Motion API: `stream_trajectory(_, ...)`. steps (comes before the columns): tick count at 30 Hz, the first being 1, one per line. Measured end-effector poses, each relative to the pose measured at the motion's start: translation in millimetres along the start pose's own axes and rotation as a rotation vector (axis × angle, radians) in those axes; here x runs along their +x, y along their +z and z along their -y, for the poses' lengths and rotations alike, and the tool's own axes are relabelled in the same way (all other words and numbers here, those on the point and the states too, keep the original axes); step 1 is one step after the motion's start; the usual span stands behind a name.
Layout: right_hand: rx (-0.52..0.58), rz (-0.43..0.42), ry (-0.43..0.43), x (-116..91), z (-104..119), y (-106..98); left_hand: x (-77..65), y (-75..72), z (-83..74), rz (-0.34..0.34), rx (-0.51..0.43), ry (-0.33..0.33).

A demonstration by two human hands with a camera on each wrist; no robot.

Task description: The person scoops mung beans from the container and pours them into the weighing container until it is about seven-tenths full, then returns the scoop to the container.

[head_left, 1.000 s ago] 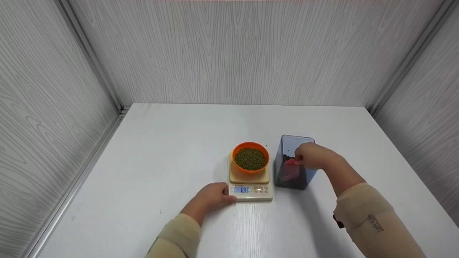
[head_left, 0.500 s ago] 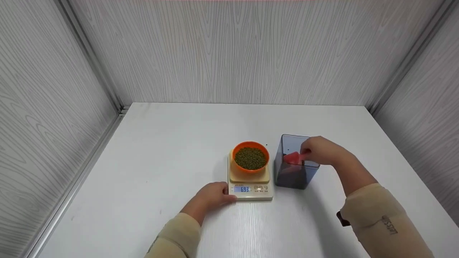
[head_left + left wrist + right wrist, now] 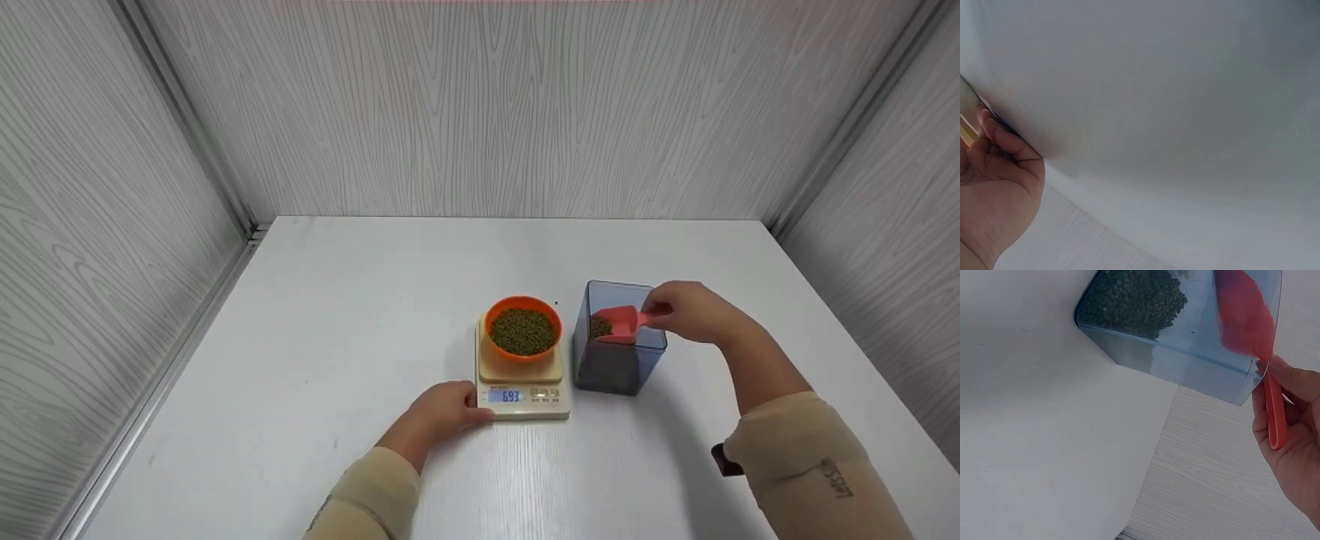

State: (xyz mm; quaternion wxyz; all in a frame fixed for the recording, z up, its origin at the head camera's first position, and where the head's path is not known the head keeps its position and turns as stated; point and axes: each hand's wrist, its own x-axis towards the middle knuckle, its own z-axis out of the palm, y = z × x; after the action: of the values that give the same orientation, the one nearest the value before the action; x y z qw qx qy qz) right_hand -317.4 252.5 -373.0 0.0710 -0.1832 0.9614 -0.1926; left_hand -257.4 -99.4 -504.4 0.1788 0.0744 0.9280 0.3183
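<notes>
My right hand grips the handle of a red scoop, its thumb and fingers round it in the right wrist view. The scoop's head is at the top of a clear bluish container, with small green beans at its mouth. More mung beans lie in the container. To the left, an orange bowl of the same beans stands on a digital kitchen scale reading 693. My left hand holds the scale's front left corner, thumb along the front edge; its fingertips are partly hidden.
Everything stands on a white table, with a grey wood-grain wall behind and similar walls at both sides. A stray dark bean lies behind the gap between bowl and container.
My right hand has lifted the scoop out of the container's depth and drawn it to the right, so its head now shows. My left hand, the scale and its reading are the same.
</notes>
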Motion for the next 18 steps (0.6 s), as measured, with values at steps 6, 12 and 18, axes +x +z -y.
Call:
stream_trajectory(6,0.056,-0.009,0.019,-5.7,-7.3,-3.8,0.5,0.2,0.2,-0.007,0.01,0.013)
stream_trajectory(12,0.137,-0.018,0.035,-10.6,-17.9,-5.4,1.5,1.1,1.7,-0.022,0.029,0.056)
stream_trajectory(18,0.224,-0.022,0.076,-15.3,-31.1,-5.0,1.5,0.6,1.9,-0.011,0.035,0.057)
